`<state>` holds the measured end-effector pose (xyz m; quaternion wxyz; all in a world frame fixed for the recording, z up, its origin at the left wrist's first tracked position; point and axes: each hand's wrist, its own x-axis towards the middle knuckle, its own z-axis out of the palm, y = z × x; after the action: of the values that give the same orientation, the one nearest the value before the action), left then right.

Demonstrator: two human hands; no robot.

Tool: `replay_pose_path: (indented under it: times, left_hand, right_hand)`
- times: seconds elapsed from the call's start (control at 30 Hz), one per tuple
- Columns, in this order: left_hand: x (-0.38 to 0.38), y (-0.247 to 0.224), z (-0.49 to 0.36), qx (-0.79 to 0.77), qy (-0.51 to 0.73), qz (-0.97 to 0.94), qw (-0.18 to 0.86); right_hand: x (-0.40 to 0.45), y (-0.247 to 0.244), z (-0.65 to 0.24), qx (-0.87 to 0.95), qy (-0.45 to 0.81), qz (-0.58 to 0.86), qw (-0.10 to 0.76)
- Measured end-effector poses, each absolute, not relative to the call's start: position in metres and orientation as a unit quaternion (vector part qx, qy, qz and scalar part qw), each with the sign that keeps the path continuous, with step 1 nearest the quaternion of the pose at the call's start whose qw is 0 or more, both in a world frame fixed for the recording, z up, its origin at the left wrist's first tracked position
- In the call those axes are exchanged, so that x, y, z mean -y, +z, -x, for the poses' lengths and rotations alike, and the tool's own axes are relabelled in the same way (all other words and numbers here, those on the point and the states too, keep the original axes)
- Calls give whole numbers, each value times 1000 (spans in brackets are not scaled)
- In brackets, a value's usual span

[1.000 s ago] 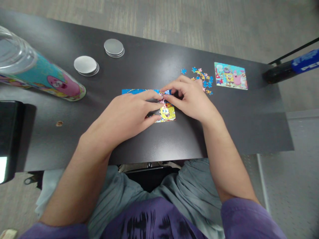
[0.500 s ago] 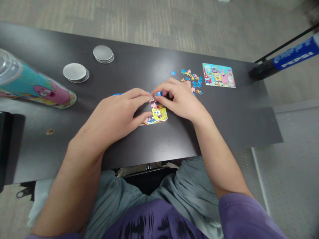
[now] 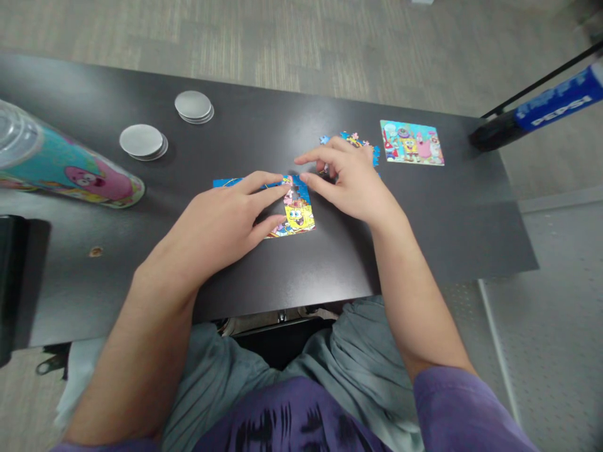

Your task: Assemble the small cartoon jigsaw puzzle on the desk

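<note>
A partly joined jigsaw puzzle (image 3: 300,218) with a yellow cartoon face lies flat on the dark table, a small dark gap showing near its upper middle. My left hand (image 3: 230,213) rests over its left part, fingers apart and fingertips on the pieces, hiding much of the picture. Just off the puzzle's upper right corner hovers my right hand (image 3: 351,176), thumb and index finger apart with nothing between them; its other fingers are curled. Beyond it a heap of loose puzzle pieces (image 3: 375,156) lies partly hidden by that hand.
A picture card (image 3: 412,143) lies right of the loose pieces. Two stacks of pale discs (image 3: 193,105) (image 3: 142,140) sit at the back left. A cartoon-printed tube (image 3: 89,176) lies at left, near a black object (image 3: 10,276). A Pepsi bottle (image 3: 541,110) is at the right end.
My right hand has moved off the puzzle to the right, and its thumb and index finger have spread. More of the puzzle's upper right now shows. My left hand stays nearly in place.
</note>
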<state>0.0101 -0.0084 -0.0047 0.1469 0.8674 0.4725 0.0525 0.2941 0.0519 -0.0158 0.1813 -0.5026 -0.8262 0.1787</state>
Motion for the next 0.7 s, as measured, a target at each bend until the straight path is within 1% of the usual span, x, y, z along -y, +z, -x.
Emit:
replay_pose_path:
  times: [0.2,0.37,0.7]
  left_hand:
    - [9,-5,-9,-466,49,-870,151]
    - [7,-4,-6,-468,53,-866,165]
    - [6,0,-7,-472,21,-867,156]
  right_hand:
    - [-50,-20,-288,839,195,484,156]
    - [-49,-18,-284,840,208,478,151]
    - [-49,-18,-284,839,217,473,157]
